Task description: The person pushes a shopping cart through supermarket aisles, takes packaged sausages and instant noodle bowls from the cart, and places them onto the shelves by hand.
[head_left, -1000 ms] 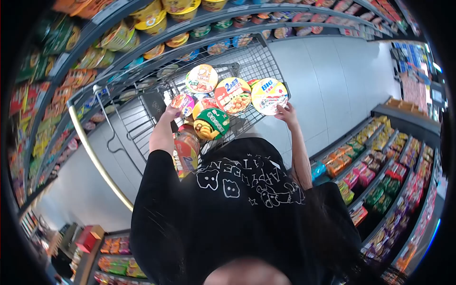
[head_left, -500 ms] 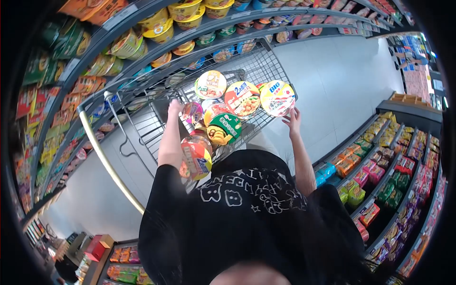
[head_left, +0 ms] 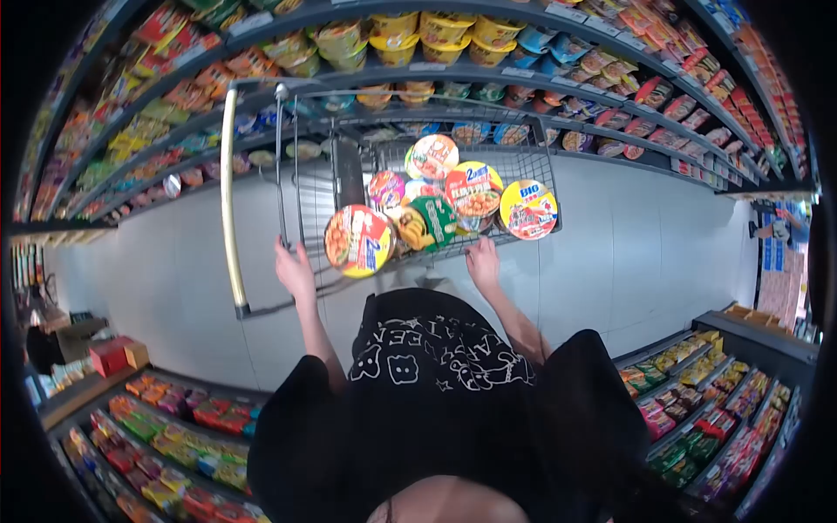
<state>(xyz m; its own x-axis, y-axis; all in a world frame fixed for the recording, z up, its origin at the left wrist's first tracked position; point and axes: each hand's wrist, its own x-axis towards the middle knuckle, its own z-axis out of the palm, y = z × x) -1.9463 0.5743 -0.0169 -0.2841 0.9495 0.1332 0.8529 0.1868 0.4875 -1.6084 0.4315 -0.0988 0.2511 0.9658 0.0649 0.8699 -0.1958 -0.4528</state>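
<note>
A wire shopping cart [head_left: 520,157] with a pale handle [head_left: 228,192] stands in front of me. My left hand [head_left: 296,270] is at the cart's near side frame, close to the handle end, its fingers closed around it. My right hand [head_left: 482,263] has curled fingers on the near basket rim. In the cart are a red and yellow noodle bowl [head_left: 359,241], a green packet [head_left: 427,223], an orange-lidded noodle bowl [head_left: 473,190], a yellow-rimmed "BIG" noodle cup [head_left: 528,209], a white-lidded noodle bowl [head_left: 432,158] and a purple cup [head_left: 386,188].
A long shelf [head_left: 418,71] of noodle bowls and packets runs along the cart's far side. Behind me, lower shelves [head_left: 715,410] hold bright packets on the right and left. Grey tiled floor [head_left: 628,227] stretches along the aisle. A red box [head_left: 110,356] sits at the left.
The view has turned, and the cart now lies level across it. My left hand has moved from the basket to the near frame; my right hand has moved from the "BIG" cup to the rim.
</note>
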